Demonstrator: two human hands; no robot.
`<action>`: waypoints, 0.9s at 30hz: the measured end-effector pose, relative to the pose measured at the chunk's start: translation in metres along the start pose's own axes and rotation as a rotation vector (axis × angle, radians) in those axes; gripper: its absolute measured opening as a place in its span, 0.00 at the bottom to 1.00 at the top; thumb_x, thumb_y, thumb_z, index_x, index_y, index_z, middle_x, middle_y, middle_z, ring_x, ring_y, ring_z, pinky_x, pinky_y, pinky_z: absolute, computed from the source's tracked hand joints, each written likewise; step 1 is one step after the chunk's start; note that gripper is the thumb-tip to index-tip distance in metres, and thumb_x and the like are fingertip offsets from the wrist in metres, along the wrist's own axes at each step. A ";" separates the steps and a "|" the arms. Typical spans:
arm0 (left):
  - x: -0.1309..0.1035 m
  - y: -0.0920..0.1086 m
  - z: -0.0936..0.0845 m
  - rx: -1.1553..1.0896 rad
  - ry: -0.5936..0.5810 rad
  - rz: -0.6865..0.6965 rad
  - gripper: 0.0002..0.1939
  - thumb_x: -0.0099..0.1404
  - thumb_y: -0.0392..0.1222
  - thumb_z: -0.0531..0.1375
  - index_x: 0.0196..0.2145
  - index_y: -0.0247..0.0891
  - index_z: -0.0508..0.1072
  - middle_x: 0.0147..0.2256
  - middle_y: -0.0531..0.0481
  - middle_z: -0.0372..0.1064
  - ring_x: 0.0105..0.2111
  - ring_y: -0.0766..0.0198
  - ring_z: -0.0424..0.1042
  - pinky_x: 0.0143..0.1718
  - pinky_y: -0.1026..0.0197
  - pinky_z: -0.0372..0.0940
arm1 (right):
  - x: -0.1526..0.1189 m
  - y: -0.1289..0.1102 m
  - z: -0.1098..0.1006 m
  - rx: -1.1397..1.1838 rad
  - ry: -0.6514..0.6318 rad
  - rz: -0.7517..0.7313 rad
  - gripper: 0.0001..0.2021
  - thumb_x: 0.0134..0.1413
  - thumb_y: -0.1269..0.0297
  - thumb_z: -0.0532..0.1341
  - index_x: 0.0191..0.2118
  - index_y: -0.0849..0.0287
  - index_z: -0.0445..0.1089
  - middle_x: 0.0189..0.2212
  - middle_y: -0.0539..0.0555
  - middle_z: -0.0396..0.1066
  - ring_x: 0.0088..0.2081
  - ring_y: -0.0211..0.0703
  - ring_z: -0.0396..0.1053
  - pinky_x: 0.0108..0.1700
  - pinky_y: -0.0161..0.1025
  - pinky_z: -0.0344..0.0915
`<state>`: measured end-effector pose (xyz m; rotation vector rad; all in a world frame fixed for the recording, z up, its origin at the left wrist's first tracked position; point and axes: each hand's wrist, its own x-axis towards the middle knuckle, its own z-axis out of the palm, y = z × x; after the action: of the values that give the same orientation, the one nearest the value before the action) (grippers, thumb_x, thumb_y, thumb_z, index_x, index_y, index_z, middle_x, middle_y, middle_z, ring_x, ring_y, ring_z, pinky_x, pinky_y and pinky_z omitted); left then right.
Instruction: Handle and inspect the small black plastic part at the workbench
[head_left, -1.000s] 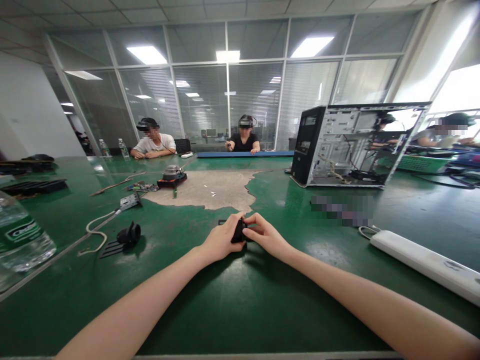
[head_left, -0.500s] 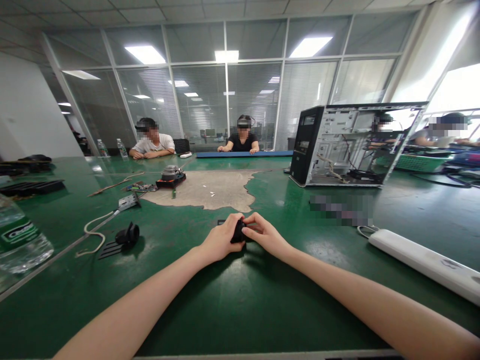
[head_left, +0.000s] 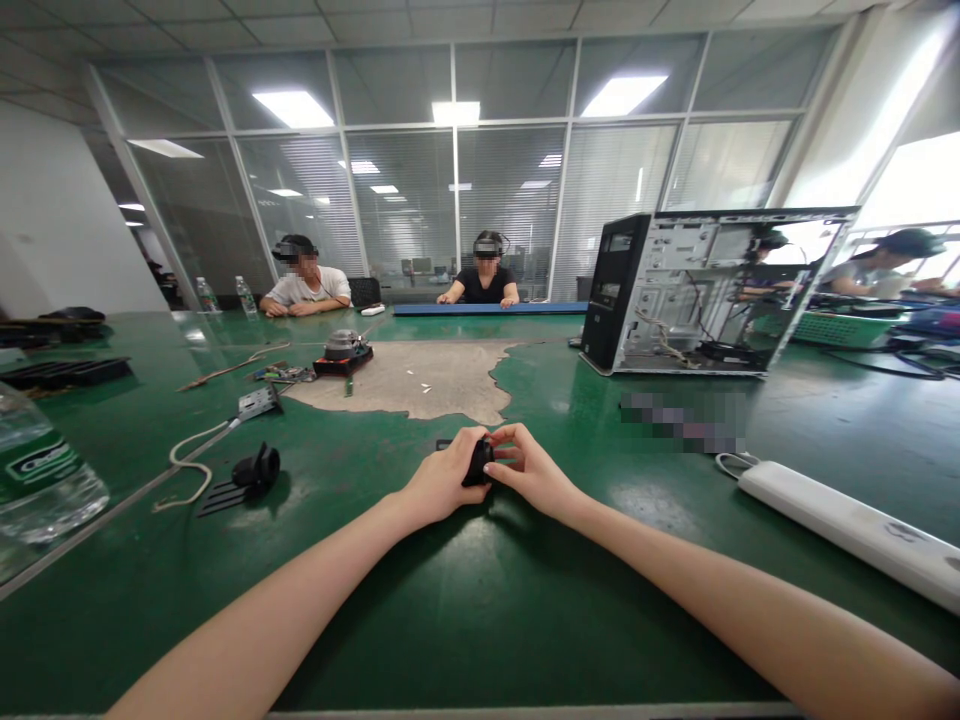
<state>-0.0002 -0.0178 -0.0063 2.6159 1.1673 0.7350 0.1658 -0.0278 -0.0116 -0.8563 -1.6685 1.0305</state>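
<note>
Both of my hands meet over the green table around a small black part (head_left: 478, 465), whose kind I cannot make out. My left hand (head_left: 444, 474) is wrapped round it from the left and hides much of it. A dark, thin piece of it sticks out behind my left knuckles. At the part's right side, my right hand (head_left: 531, 466) grips with thumb and fingertips, the fingers bent. To the left on the table lies a black plastic piece (head_left: 255, 468) with a rounded end and flat prongs.
An opened computer case (head_left: 675, 300) stands at the back right. Nearer lie a white power strip (head_left: 832, 520) and a blurred-out item (head_left: 682, 420). On the left are a water bottle (head_left: 45, 470), a metal part with a cable (head_left: 259, 402) and a motor-like unit (head_left: 343, 352). Several people sit around.
The fingers of my right hand have shifted slightly on the black part and spread a little. My left hand keeps its place.
</note>
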 end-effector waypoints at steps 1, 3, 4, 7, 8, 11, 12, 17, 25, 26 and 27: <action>0.000 0.000 0.000 0.003 -0.001 -0.001 0.30 0.52 0.41 0.58 0.50 0.43 0.49 0.48 0.48 0.57 0.40 0.55 0.67 0.37 0.57 0.63 | 0.000 0.000 0.000 0.009 0.002 0.006 0.16 0.42 0.65 0.62 0.38 0.57 0.57 0.39 0.52 0.60 0.40 0.40 0.65 0.44 0.44 0.64; 0.000 0.000 0.000 0.010 -0.003 -0.005 0.31 0.52 0.41 0.58 0.51 0.43 0.48 0.48 0.48 0.57 0.39 0.54 0.67 0.36 0.56 0.63 | 0.001 0.002 -0.001 0.028 0.009 0.026 0.18 0.41 0.65 0.63 0.39 0.57 0.57 0.39 0.52 0.60 0.40 0.40 0.65 0.44 0.45 0.64; 0.000 0.000 0.000 0.011 -0.004 -0.007 0.31 0.52 0.41 0.59 0.51 0.43 0.48 0.48 0.48 0.57 0.39 0.54 0.68 0.36 0.56 0.63 | 0.002 0.003 -0.001 0.037 0.009 0.042 0.18 0.40 0.65 0.64 0.39 0.57 0.57 0.40 0.53 0.61 0.40 0.41 0.65 0.45 0.45 0.63; 0.000 0.000 0.000 0.008 -0.007 -0.001 0.32 0.51 0.41 0.59 0.51 0.43 0.48 0.48 0.48 0.57 0.39 0.55 0.67 0.37 0.56 0.63 | 0.004 0.006 -0.003 0.043 -0.023 0.088 0.17 0.41 0.62 0.63 0.37 0.58 0.60 0.39 0.54 0.64 0.41 0.42 0.66 0.45 0.45 0.63; 0.000 0.000 0.000 0.007 -0.007 0.004 0.31 0.51 0.41 0.59 0.50 0.43 0.48 0.48 0.48 0.56 0.39 0.55 0.67 0.36 0.56 0.63 | 0.003 0.006 -0.003 0.040 -0.041 0.088 0.16 0.41 0.61 0.63 0.36 0.59 0.60 0.38 0.53 0.65 0.41 0.43 0.66 0.45 0.45 0.63; 0.000 -0.001 0.000 0.013 -0.006 0.010 0.31 0.52 0.40 0.59 0.50 0.43 0.48 0.48 0.48 0.57 0.38 0.55 0.68 0.35 0.57 0.63 | 0.001 0.004 -0.003 0.041 -0.079 0.038 0.16 0.41 0.61 0.64 0.36 0.58 0.60 0.36 0.52 0.64 0.40 0.42 0.66 0.43 0.43 0.63; 0.000 -0.001 0.000 0.016 -0.005 0.010 0.31 0.52 0.40 0.58 0.50 0.43 0.48 0.48 0.48 0.57 0.38 0.55 0.68 0.35 0.57 0.63 | 0.000 0.002 -0.003 0.045 -0.089 0.020 0.16 0.41 0.62 0.64 0.36 0.57 0.59 0.36 0.51 0.64 0.39 0.41 0.66 0.43 0.42 0.64; 0.000 -0.002 0.001 0.014 0.001 0.017 0.31 0.52 0.41 0.59 0.50 0.43 0.48 0.48 0.48 0.56 0.40 0.55 0.67 0.36 0.57 0.63 | -0.001 -0.001 0.000 0.043 -0.057 0.011 0.11 0.46 0.60 0.60 0.34 0.57 0.59 0.33 0.48 0.62 0.35 0.38 0.67 0.39 0.39 0.64; 0.001 -0.001 0.000 0.019 -0.013 -0.010 0.32 0.51 0.41 0.59 0.51 0.44 0.48 0.49 0.47 0.56 0.40 0.55 0.67 0.38 0.56 0.63 | 0.004 0.009 -0.001 0.001 0.001 0.122 0.15 0.43 0.59 0.62 0.37 0.58 0.59 0.35 0.52 0.64 0.36 0.41 0.67 0.41 0.44 0.65; 0.001 -0.001 0.000 0.017 -0.013 -0.008 0.32 0.51 0.41 0.59 0.51 0.43 0.48 0.49 0.47 0.56 0.40 0.55 0.67 0.38 0.56 0.63 | 0.003 0.009 -0.001 -0.008 -0.022 0.103 0.15 0.43 0.59 0.61 0.37 0.58 0.60 0.35 0.52 0.65 0.37 0.41 0.67 0.42 0.44 0.64; 0.001 -0.001 0.000 0.013 -0.012 -0.005 0.32 0.51 0.41 0.59 0.51 0.43 0.48 0.49 0.48 0.56 0.39 0.55 0.68 0.37 0.57 0.63 | 0.002 0.008 -0.002 -0.019 -0.042 0.071 0.14 0.44 0.60 0.61 0.36 0.58 0.60 0.36 0.52 0.65 0.38 0.41 0.67 0.42 0.44 0.64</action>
<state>0.0000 -0.0165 -0.0062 2.6237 1.1792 0.7115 0.1673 -0.0229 -0.0176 -0.9170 -1.6954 1.0891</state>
